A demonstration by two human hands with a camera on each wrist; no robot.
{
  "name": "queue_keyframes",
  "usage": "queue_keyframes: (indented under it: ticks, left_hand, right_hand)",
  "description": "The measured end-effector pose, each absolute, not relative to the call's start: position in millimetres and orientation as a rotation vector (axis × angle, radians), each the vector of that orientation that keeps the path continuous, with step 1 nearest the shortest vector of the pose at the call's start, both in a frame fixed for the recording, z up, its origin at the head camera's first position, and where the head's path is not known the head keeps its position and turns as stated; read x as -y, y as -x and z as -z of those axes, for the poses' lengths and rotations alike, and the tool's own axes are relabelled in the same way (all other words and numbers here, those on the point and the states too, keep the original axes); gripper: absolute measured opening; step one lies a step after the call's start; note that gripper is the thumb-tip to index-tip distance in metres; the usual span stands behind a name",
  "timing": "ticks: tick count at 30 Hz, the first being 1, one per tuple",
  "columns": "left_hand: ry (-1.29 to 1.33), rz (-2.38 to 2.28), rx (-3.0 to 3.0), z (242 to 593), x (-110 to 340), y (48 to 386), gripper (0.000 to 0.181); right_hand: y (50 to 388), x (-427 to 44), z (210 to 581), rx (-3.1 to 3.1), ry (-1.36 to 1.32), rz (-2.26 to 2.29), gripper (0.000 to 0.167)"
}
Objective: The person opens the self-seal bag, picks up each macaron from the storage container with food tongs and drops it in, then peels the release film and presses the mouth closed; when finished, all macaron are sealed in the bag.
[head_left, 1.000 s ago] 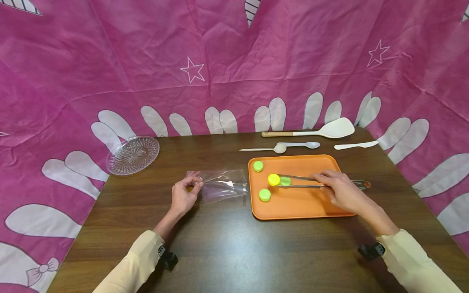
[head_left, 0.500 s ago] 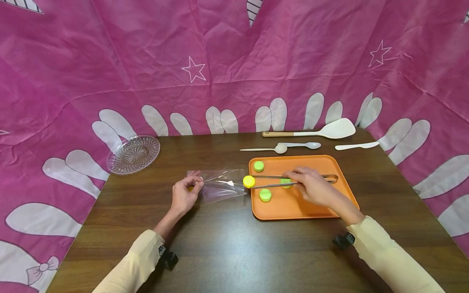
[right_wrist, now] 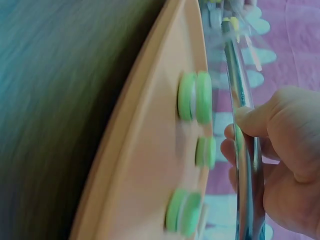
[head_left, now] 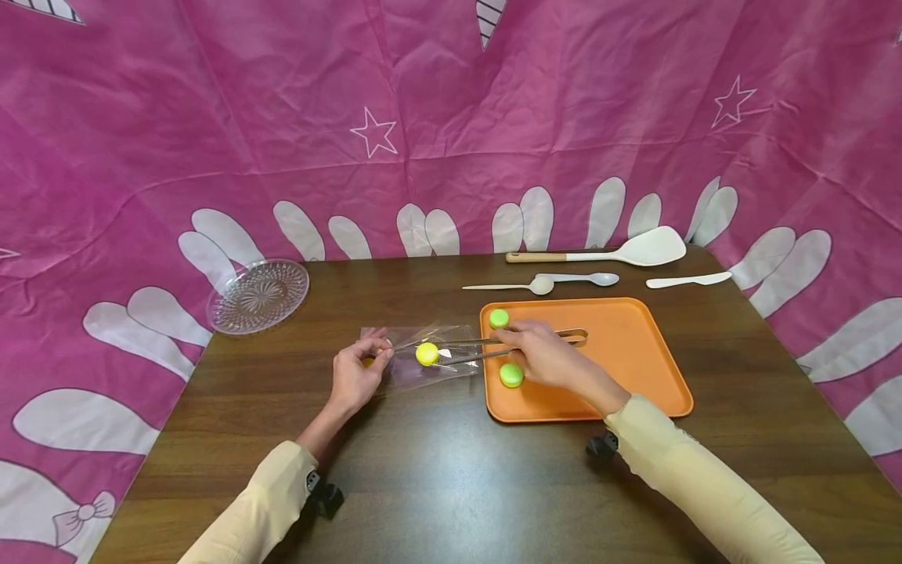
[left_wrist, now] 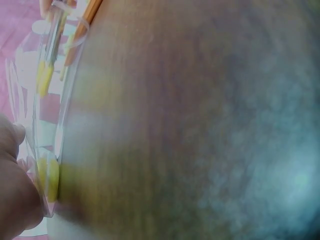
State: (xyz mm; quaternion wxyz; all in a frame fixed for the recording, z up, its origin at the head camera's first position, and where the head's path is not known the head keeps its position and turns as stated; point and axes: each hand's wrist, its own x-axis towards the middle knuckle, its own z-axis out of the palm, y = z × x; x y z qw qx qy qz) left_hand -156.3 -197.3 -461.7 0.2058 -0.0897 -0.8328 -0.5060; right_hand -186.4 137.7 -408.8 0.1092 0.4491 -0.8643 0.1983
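Note:
My left hand [head_left: 358, 374] pinches the upper layer of a clear plastic bag [head_left: 405, 377] on the table, thumb against fingers. One yellow macaron [left_wrist: 48, 179] lies inside the bag, partly hidden by that hand in the head view. My right hand [head_left: 546, 356] grips metal tongs [right_wrist: 245, 170] above the orange tray [head_left: 620, 392]. The tips of the tongs hold a second yellow macaron [head_left: 427, 354], which is within the bag. On the tray sit green macarons [head_left: 511, 375]; the right wrist view shows three, one of them hidden behind my hand in the head view.
A clear patterned plate [head_left: 259, 298] stands at the back left. Behind the tray lie a spatula [head_left: 644, 247], a cream spoon [head_left: 539, 287], a pale spoon [head_left: 599, 279] and a white knife [head_left: 690, 280]. A pink curtain [head_left: 437, 117] hangs behind the table.
My right hand has moved left with the tongs, carrying the yellow macaron from over the tray into the bag. My left hand has kept its place and pinch.

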Motion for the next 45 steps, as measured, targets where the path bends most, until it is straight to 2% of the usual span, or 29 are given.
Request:
queue_keyframes:
  ticks: [7, 20, 45]
  left_hand:
    - [0.264, 1.427, 2.305, 458.7, 195.7, 156.1, 0.009]
    - [0.244, 1.418, 2.307, 460.0, 193.7, 157.1, 0.01]
    - [0.256, 1.407, 2.311, 460.6, 195.4, 157.1, 0.011]
  right_hand:
    - [187.6, -109.8, 411.5, 2.604, -1.336, -0.546, 0.032]
    - [187.7, -80.5, 413.1, 2.754, -1.286, -0.448, 0.031]
    - [185.4, -79.0, 411.2, 2.788, -1.257, -0.446, 0.033]
